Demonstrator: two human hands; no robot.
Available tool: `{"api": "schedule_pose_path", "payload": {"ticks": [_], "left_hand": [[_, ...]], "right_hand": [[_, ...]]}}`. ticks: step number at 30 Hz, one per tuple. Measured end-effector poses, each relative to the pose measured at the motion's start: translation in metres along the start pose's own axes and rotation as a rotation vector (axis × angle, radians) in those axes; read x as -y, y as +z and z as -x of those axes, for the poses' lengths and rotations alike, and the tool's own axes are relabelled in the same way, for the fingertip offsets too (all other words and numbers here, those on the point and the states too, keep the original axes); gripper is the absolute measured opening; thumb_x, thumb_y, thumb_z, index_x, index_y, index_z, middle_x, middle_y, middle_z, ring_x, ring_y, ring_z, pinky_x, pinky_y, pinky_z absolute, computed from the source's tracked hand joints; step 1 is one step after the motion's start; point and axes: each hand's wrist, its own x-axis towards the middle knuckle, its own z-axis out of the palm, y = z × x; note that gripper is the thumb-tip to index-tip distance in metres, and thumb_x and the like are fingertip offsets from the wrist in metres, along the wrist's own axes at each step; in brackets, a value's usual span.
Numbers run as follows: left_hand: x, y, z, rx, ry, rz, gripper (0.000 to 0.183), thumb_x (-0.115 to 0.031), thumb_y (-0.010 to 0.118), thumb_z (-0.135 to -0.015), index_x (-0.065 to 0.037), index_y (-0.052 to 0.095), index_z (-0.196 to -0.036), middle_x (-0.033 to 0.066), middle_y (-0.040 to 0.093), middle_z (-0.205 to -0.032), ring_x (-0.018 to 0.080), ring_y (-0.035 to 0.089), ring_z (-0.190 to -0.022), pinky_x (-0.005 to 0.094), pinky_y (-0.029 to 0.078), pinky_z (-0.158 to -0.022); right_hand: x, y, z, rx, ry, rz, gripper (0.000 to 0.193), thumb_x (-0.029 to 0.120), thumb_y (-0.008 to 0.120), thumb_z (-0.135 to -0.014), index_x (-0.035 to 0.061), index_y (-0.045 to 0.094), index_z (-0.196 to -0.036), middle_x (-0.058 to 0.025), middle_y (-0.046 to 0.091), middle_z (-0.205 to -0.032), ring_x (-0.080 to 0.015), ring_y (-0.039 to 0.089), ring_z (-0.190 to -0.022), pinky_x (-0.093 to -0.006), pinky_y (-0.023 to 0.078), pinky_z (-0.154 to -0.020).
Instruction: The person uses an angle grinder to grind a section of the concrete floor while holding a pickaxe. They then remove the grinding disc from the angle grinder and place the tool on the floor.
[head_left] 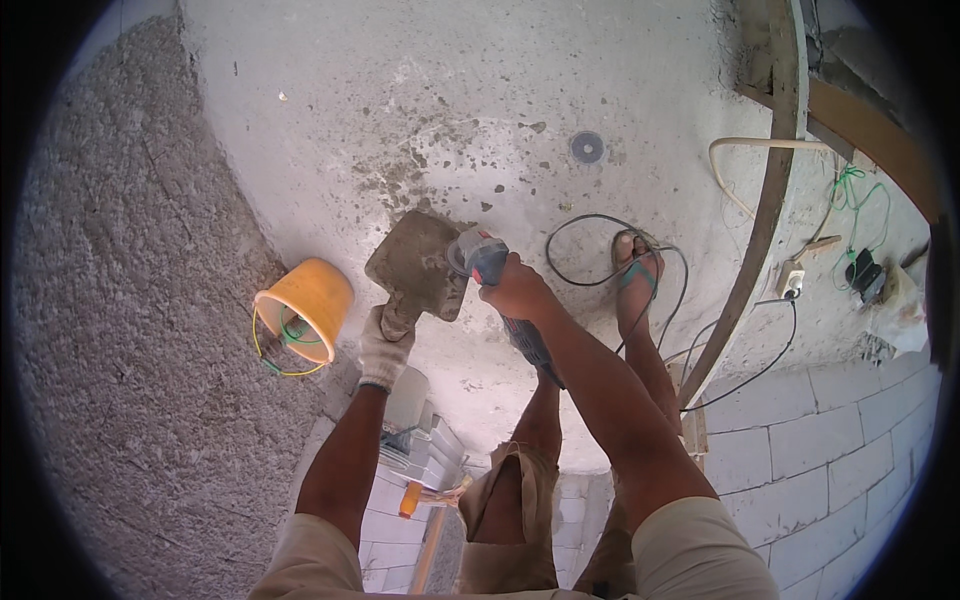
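Observation:
My left hand point(385, 350), in a white knit glove, is closed around the neck of a squarish shovel head point(418, 262) crusted with grey cement. Its blade points away from me, just above the concrete floor or on it; I cannot tell which. Bare, my right hand point(520, 295) grips a dark and red angle grinder point(488, 262). The grinder's disc end is at the blade's right edge; whether it touches there is unclear. Beyond the tool, a round grey disc point(587, 148) with a centre hole lies flat on the floor.
A tilted yellow bucket point(310, 300) is left of the shovel head, by a rough wall point(130, 250). A dark cord point(560, 232) loops by my sandalled foot point(635, 270). At right are a curved wooden beam point(775, 200), a white socket block point(791, 278) and pale blocks point(815, 440). Cement crumbs point(400, 185) litter the floor.

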Motion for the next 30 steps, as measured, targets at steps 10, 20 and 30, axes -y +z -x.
{"api": "schedule_pose_path", "payload": {"ticks": [10, 20, 30], "left_hand": [[-0.004, -0.005, -0.001, 0.068, -0.086, -0.024, 0.05, -0.01, 0.087, -0.082, -0.007, 0.064, -0.127, 0.0061, 0.075, -0.113, 0.0157, 0.071, -0.104, 0.0328, 0.058, -0.093], [-0.02, -0.005, -0.002, 0.102, -0.163, -0.038, 0.048, -0.006, 0.085, -0.083, -0.007, 0.064, -0.126, 0.0039, 0.073, -0.112, 0.0131, 0.068, -0.103, 0.0312, 0.057, -0.092], [0.024, -0.001, -0.001, 0.027, -0.059, 0.027, 0.04, -0.01, 0.084, -0.084, -0.004, 0.071, -0.121, 0.0136, 0.076, -0.108, 0.0218, 0.074, -0.099, 0.0351, 0.059, -0.09]], "right_hand": [[0.015, 0.002, 0.0, -0.008, -0.018, 0.037, 0.087, 0.041, 0.077, -0.084, -0.0143, 0.042, -0.141, -0.0328, 0.07, -0.131, -0.0467, 0.071, -0.123, -0.0498, 0.057, -0.104], [0.037, -0.006, -0.001, 0.005, -0.029, 0.045, 0.089, 0.041, 0.078, -0.083, -0.0159, 0.043, -0.141, -0.0326, 0.071, -0.127, -0.0454, 0.072, -0.121, -0.0481, 0.058, -0.101], [0.047, -0.001, -0.006, 0.066, -0.072, 0.021, 0.091, 0.042, 0.078, -0.082, -0.0169, 0.044, -0.142, -0.0324, 0.072, -0.126, -0.0441, 0.072, -0.121, -0.048, 0.058, -0.1]]}}
